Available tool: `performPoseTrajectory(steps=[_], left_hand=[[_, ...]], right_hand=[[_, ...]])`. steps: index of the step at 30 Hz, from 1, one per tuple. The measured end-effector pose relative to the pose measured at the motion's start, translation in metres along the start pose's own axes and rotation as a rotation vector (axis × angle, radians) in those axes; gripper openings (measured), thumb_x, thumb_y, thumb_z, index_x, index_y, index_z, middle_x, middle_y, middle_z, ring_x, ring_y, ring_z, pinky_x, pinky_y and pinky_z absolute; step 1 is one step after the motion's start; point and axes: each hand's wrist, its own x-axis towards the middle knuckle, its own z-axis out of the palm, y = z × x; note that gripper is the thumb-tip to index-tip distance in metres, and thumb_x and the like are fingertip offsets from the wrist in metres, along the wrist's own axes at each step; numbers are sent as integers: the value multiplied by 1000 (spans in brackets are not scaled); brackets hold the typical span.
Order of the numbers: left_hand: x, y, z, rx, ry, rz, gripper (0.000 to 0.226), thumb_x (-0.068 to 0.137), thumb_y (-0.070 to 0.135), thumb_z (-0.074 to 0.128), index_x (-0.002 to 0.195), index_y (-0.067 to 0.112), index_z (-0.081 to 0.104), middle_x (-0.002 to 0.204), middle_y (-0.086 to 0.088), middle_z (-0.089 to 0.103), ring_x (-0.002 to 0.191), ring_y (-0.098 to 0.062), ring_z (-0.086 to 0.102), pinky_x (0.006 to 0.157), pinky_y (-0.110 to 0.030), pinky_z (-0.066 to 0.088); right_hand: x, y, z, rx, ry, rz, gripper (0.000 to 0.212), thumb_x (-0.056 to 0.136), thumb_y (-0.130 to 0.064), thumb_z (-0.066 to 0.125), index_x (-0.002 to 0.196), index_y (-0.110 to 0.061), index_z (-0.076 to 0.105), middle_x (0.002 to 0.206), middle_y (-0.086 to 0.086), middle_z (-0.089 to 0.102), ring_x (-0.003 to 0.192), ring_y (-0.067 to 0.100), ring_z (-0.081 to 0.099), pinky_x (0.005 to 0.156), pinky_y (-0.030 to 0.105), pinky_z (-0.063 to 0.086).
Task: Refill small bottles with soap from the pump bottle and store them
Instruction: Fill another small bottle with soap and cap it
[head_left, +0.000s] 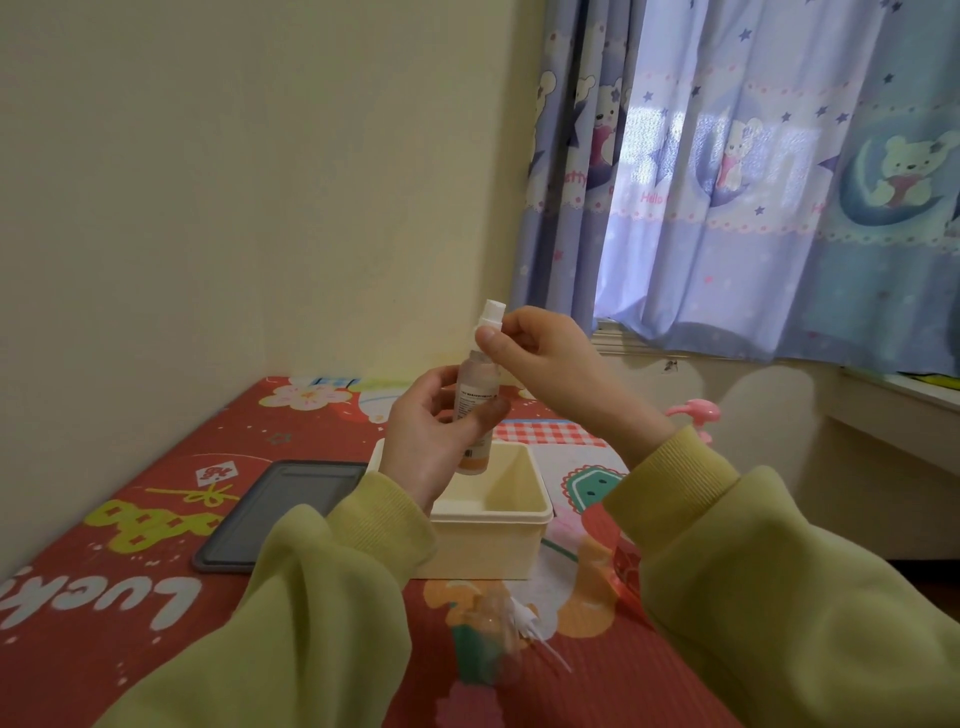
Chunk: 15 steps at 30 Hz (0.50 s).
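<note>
I hold a small clear bottle (475, 400) with a white label upright above the cream storage box (511, 525). My left hand (431, 431) grips its body. My right hand (540, 353) pinches its white spray cap (492, 314) at the top. A second small clear bottle (491, 631) lies on the mat near me, with a loose white spray top and tube (530, 629) beside it. The pink pump head of the soap bottle (696, 415) shows behind my right wrist; its body is hidden.
A grey lid (275, 514) lies on the red patterned mat (104, 571) left of the box. A wall stands at the left and back. Blue curtains (753, 182) hang at the right, above a white ledge (893, 410).
</note>
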Motion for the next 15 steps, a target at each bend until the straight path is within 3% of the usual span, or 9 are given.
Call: performPoseTrajectory(steps=[5,9,12,15], left_hand=[[-1,2,0,-1,-3,4,29,74,15,73,91,31,56,81,7,65,73,-8,62,59,-18,47],[-2,2,0,-16,0,-11,31,75,13,73,100,23,57,81,7,64,73,-8,62,62,-20,46],[-1,1,1,-24,-4,-26,34,74,12,73,103,20,57,82,5,64,73,-10,61,62,-20,46],[-1,2,1,-44,-12,-40,34,74,12,73,103,21,57,85,3,65,76,-13,61,63,-23,46]], right_hand=[[2,1,4,-17,34,33,32,86,-46,58,93,-15,55,78,-6,57,71,9,55,65,22,46],[2,0,7,-64,42,63,35,84,-51,57,90,-16,53,76,-6,55,71,10,55,66,25,49],[0,-1,5,5,18,55,37,85,-46,59,105,-15,55,91,-5,61,85,11,60,76,26,52],[-1,-4,2,146,-41,26,45,86,-34,62,125,-16,49,110,-6,59,98,6,58,82,16,49]])
